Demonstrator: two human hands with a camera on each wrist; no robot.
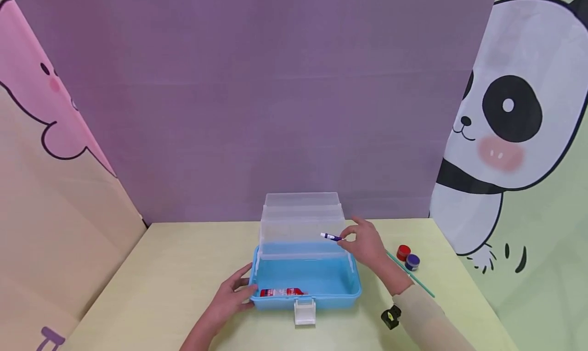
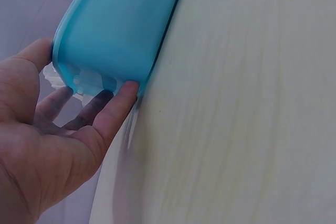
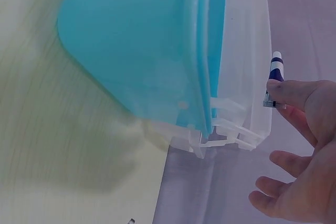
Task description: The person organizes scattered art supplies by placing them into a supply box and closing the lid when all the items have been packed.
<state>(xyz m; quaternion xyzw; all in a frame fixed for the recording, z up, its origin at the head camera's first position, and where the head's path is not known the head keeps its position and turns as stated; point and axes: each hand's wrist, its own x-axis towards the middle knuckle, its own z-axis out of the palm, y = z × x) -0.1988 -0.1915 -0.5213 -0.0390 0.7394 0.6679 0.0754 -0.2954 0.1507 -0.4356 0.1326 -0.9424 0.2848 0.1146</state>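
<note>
A light-blue storage box stands on the table with its clear lid raised at the back. My left hand holds the box's left end; in the left wrist view its fingers spread across the end wall. Over the right side of the box, in front of the lid, my right hand pinches a small purple-and-white tube between thumb and forefinger. The tube's white cap points away from the palm. Inside the box, along its front wall, lies a red tube with a white label.
Right of the box stand a red-lidded jar and a purple-lidded jar. A thin green stick lies beside them, partly behind my forearm. A small black object shows next to the right sleeve. The white latch hangs down in front.
</note>
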